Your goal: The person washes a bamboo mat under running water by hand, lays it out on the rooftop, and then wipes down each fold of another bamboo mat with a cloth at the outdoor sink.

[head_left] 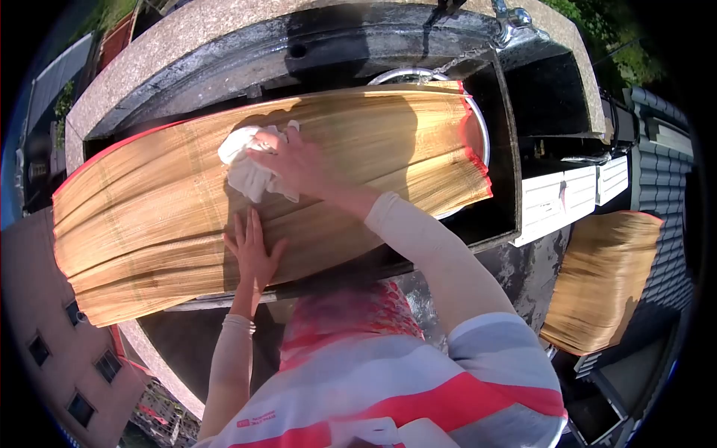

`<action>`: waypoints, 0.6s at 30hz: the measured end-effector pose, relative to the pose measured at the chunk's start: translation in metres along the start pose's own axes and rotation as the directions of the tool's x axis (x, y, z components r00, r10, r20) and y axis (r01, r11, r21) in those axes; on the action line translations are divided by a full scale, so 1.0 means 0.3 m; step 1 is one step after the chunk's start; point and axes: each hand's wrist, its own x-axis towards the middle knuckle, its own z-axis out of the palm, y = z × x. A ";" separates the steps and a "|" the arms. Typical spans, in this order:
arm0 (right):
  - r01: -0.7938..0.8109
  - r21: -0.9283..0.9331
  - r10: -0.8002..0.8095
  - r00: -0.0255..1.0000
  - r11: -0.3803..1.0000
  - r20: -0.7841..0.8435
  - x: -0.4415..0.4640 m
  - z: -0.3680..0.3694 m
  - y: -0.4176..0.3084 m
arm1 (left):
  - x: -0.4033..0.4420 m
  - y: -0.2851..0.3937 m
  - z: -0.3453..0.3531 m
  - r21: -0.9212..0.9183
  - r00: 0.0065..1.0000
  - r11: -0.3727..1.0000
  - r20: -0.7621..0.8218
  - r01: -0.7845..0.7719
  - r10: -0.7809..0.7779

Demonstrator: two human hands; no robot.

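A long straw mat [172,172] with red edging lies across a dark stone sink, its right end drooping over a round metal basin. My right hand [295,160] grips a crumpled white cloth [254,168] and presses it on the mat near the middle. My left hand [254,254] rests flat on the mat's near side with fingers spread, just below the cloth. The mat's surface looks damp in places, and shadows fall across it.
Over the sink's far right corner stands a metal tap [511,22], water running toward the basin [485,142]. A second straw mat [601,284] hangs at the right, past white drawers or boxes [556,201]. The sink's stone rim [157,52] curves along the far side.
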 end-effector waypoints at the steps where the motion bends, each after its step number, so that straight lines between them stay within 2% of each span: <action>1: -0.063 -0.040 0.060 0.996 0.997 -0.069 -0.030 -0.025 0.083 | 0.000 0.008 -0.012 0.052 1.000 0.999 0.020 -0.008 0.007; 2: -0.128 -0.074 0.117 0.983 0.989 -0.142 -0.069 -0.040 0.178 | 0.001 0.019 -0.033 0.106 0.999 0.994 0.040 -0.018 0.014; 4: -0.400 -0.245 0.401 0.915 0.883 -0.047 -0.163 -0.111 0.373 | 0.020 0.032 -0.057 0.214 0.998 0.975 0.032 -0.066 0.060; 6: -0.614 -0.128 0.610 0.789 0.779 -0.077 -0.280 -0.155 0.539 | 0.087 0.079 -0.094 0.084 0.995 0.993 0.059 -0.080 0.075; 7: -0.675 -0.132 0.670 0.737 0.726 -0.085 -0.344 -0.174 0.601 | 0.134 0.104 -0.099 0.020 0.994 0.997 0.072 -0.079 0.078; 8: -0.732 -0.137 0.727 0.680 0.667 -0.092 -0.397 -0.199 0.650 | 0.189 0.139 -0.083 0.075 0.961 0.966 -0.108 -0.248 0.255; 9: -0.790 -0.208 0.791 0.604 0.577 -0.098 -0.445 -0.234 0.655 | 0.256 0.193 -0.079 0.067 0.951 0.958 -0.117 -0.279 0.285; 12: -0.806 -0.367 0.855 0.515 0.464 -0.051 -0.561 -0.294 0.686 | 0.480 0.330 -0.004 0.086 0.880 0.914 -0.247 -0.397 0.406; 13: -0.793 -0.430 0.870 0.493 0.432 -0.035 -0.586 -0.309 0.675 | 0.538 0.357 0.025 0.096 0.874 0.902 -0.220 -0.422 0.432; 15: -0.803 -0.421 0.882 0.470 0.421 -0.014 -0.639 -0.307 0.709 | 0.621 0.365 0.106 0.101 0.873 0.889 -0.168 -0.447 0.458; 16: -0.804 -0.411 0.883 0.469 0.430 0.006 -0.646 -0.284 0.724 | 0.649 0.336 0.166 0.103 0.876 0.887 -0.140 -0.450 0.461; 18: -0.718 -0.547 0.841 0.540 0.430 -0.048 -0.640 -0.229 0.753 | 0.654 0.322 0.187 0.090 0.887 0.894 -0.119 -0.439 0.447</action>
